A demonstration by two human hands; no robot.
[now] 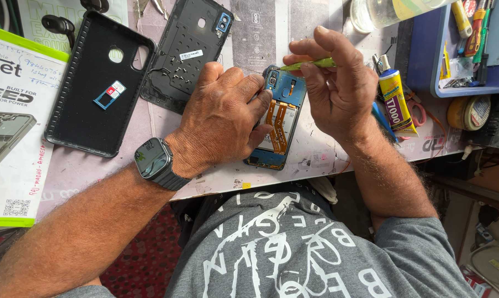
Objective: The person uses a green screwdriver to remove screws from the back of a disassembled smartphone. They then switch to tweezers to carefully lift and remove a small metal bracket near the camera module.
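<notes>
Phone: opened blue smartphone body with orange flex cables, flat on pale surface, centre.
Left hand: presses on phone's 9 o'clock side, fingers together over its edge.
Right hand: fingers clamped on thin green tool, tip at phone's 12 o'clock end.
Nearby: black phone back cover, 10 o'clock.

The opened phone shows glossy blue plastic and smooth orange flex ribbons, and the tool above it is shiny yellow-green plastic. The black case looks matt and rubbery — ribbed along its rim — while the back cover is dull, pitted plastic. The surface is worn, scuffed and stained.
</notes>
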